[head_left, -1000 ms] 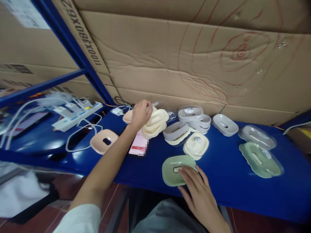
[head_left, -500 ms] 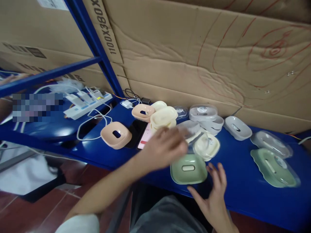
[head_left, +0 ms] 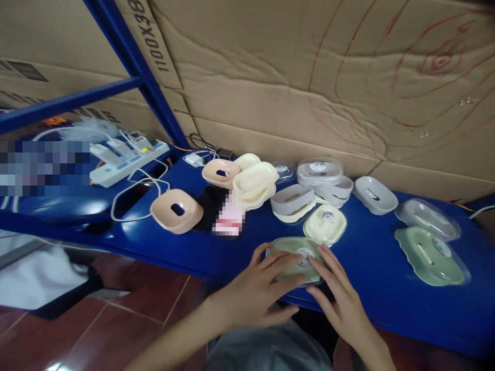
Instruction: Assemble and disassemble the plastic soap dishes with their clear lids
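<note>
A green soap dish lies at the table's front edge, with a clear lid over it and a round label on top. Across the lid from the left spreads my left hand, its fingers stretched and touching the top and its thumb apart. My right hand grips the right corner, fingertips on the lid and thumb at the front edge. Just behind is a cream soap dish with a clear lid. Beyond that, a grey soap dish rests on a cream piece.
Cream parts are stacked behind a blurred phone. Peach dishes sit at left. Grey lidded dishes stand by the cardboard. Another green dish is at right. A power strip with cables lies on the left.
My left hand has come down and right onto the green soap dish, which now has a clear lid over it. My right hand has moved from beside the dish onto its corner.
</note>
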`<state>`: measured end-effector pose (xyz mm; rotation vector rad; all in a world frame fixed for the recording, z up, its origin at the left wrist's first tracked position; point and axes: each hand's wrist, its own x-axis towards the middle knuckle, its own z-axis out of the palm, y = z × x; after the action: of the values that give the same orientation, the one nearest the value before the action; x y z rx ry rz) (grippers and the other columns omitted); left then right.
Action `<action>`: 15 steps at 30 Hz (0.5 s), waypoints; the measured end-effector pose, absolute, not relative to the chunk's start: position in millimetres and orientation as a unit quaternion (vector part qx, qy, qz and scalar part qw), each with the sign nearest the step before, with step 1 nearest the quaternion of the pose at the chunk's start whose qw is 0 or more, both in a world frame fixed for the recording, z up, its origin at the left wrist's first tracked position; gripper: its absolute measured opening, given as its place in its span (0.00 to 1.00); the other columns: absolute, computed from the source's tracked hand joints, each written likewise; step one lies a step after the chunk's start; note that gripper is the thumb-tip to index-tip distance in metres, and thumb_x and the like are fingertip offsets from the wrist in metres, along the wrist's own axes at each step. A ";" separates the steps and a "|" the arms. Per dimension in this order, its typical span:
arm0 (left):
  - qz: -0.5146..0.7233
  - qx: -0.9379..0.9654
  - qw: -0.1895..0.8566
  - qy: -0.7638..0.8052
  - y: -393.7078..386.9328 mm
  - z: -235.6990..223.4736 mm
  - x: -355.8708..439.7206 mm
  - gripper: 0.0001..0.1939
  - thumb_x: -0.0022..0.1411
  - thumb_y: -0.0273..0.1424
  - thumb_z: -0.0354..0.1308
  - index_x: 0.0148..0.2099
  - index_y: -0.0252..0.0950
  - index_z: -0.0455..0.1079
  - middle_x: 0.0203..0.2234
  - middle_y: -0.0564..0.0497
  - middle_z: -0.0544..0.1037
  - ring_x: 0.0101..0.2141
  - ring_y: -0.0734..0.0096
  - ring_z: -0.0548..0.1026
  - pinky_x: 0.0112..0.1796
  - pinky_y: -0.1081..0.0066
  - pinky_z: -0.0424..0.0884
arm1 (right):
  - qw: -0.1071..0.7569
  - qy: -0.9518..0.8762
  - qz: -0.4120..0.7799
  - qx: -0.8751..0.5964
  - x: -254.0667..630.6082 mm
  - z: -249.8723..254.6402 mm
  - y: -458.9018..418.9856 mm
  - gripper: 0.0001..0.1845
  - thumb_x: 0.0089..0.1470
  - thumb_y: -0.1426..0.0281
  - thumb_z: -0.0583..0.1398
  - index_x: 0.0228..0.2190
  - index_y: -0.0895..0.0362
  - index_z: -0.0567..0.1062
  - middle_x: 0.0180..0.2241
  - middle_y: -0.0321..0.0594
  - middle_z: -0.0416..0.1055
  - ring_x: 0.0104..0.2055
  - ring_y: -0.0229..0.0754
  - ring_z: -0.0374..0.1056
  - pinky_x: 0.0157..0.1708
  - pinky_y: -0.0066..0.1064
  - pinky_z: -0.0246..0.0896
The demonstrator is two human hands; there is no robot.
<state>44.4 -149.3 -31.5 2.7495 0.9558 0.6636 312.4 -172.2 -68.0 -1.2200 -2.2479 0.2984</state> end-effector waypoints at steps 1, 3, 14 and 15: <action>0.238 0.909 0.075 0.335 -148.4 -32.4 37.8 0.20 0.74 0.43 0.58 0.65 0.48 0.69 0.67 0.46 0.73 0.64 0.52 0.72 0.67 0.45 0.60 | 0.285 -0.834 0.111 -0.459 312.1 -69.2 -172.9 0.33 0.72 0.66 0.58 0.73 0.44 0.59 0.76 0.42 0.54 0.77 0.54 0.52 0.67 0.50 0.69; 0.281 0.862 0.025 0.421 -144.3 -39.0 21.4 0.22 0.75 0.41 0.59 0.68 0.49 0.66 0.67 0.44 0.72 0.64 0.51 0.72 0.68 0.44 0.56 | 0.289 -0.829 0.111 -0.466 310.7 -70.9 -174.2 0.32 0.72 0.66 0.59 0.73 0.44 0.60 0.75 0.42 0.55 0.77 0.55 0.52 0.67 0.52 0.69; 0.248 0.690 -0.118 0.670 -122.1 -71.1 -33.4 0.20 0.73 0.44 0.60 0.63 0.44 0.74 0.73 0.36 0.62 0.70 0.31 0.61 0.65 0.29 0.49 | 0.284 -0.822 0.115 -0.480 304.0 -73.0 -174.8 0.32 0.72 0.65 0.58 0.72 0.44 0.59 0.75 0.43 0.54 0.78 0.56 0.50 0.67 0.54 0.69; 0.246 0.689 -0.122 0.671 -122.4 -71.8 -32.7 0.19 0.74 0.43 0.60 0.61 0.43 0.74 0.72 0.36 0.63 0.70 0.32 0.61 0.65 0.30 0.48 | 0.285 -0.822 0.115 -0.480 304.0 -73.5 -175.0 0.32 0.72 0.65 0.58 0.72 0.44 0.59 0.75 0.42 0.54 0.78 0.56 0.50 0.67 0.54 0.68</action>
<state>-32.7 -122.4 -71.8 2.3498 2.2896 0.8379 304.0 -175.0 -73.5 -1.2830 -2.1985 0.3071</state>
